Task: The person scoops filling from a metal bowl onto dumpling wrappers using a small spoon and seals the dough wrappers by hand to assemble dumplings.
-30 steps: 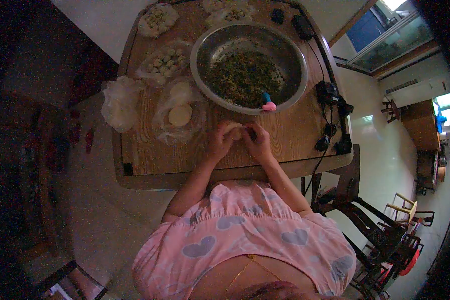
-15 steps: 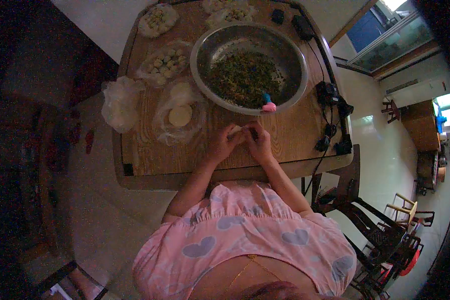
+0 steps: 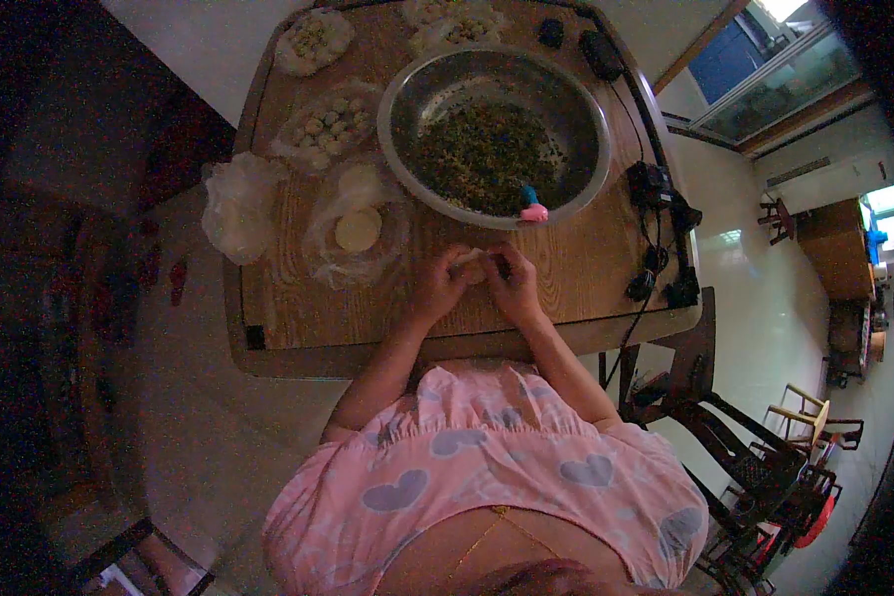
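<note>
My left hand [image 3: 443,282] and my right hand [image 3: 514,283] meet above the table's near side, fingers closed. Between them they pinch a pale dumpling wrapper [image 3: 468,257], mostly covered by the fingers; whether filling is inside I cannot tell. Just beyond my hands stands a large metal basin [image 3: 395,164] of chopped green filling [image 3: 485,154]. A spoon with a pink and blue handle [image 3: 533,207] leans on its near rim. Left of my hands, a stack of round wrappers [image 3: 359,228] lies on an opened plastic bag [image 3: 320,238].
Finished-looking dumplings [image 3: 330,127] lie on plastic at the left, with more dumplings [image 3: 313,42] behind. A knotted plastic bag [image 3: 240,211] sits at the left edge. Black adapters and cables [image 3: 650,186] run along the right edge. Dark chairs [image 3: 690,368] stand at the right.
The pale wrapper shows a little more between my fingers, which have shifted slightly. Both hands stay in nearly the same place; the basin and bags have not moved.
</note>
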`<state>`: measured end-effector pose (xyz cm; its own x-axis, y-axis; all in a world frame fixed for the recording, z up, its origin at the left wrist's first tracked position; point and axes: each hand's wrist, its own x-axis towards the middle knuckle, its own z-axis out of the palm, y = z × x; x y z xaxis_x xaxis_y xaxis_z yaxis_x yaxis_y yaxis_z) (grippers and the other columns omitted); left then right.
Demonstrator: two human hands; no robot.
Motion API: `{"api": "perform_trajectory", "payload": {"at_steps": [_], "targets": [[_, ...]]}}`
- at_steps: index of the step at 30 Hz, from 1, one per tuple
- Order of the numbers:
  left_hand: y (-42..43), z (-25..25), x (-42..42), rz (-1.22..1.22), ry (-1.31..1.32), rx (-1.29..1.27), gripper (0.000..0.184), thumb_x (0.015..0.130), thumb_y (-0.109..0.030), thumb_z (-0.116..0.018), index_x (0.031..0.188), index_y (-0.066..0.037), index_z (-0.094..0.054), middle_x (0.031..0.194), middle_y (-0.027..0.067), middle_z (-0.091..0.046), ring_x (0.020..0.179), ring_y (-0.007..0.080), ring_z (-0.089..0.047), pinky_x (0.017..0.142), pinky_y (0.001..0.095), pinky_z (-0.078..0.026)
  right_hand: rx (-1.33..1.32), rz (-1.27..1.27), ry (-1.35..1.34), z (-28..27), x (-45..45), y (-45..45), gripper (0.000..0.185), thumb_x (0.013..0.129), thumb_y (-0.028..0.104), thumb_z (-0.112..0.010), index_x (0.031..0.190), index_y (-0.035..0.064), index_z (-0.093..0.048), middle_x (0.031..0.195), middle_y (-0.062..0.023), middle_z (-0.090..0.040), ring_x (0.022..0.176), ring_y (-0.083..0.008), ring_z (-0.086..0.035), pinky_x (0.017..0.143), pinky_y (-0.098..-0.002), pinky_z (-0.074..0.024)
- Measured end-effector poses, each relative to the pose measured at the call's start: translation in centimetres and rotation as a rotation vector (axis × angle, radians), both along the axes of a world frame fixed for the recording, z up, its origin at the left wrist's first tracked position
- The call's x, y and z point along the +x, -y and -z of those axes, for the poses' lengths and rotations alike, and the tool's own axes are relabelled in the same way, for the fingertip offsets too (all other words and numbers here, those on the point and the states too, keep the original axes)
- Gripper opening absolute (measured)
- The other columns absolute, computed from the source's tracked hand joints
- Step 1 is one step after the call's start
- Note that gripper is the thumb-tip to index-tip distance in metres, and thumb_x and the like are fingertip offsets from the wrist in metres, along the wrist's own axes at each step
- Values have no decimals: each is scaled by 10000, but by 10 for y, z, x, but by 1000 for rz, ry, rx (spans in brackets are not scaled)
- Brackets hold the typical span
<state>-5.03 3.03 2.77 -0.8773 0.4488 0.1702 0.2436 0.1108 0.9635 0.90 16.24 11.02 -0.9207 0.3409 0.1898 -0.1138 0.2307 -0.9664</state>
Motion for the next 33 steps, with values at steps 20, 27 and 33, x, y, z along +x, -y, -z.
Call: {"api": "perform_trajectory", "payload": {"at_steps": [20,27,33], "targets": [[3,-36,1,-9,-3,14,264,825,-174,-586,1050,-43,-537,951,103,-615,860,187,-584,747,300,-464,115,45,-64,8,-1,1,99,812,102,-598,861,28,-554,621,-34,-503,551,-101,-437,505,-249,-377],[2,-45,3,67,-9,-63,229,816,-192,-601,978,-32,-575,840,117,-634,715,178,-601,639,304,-468,81,31,-10,14,1,-1,107,834,116,-580,871,19,-557,662,-42,-543,583,-94,-472,531,-247,-399],[0,-25,3,42,-61,-89,235,827,-201,-591,995,-38,-570,862,120,-631,731,189,-603,638,310,-468,81,15,4,17,1,-4,109,836,109,-574,890,15,-558,685,-39,-555,612,-98,-495,571,-249,-422]]}}
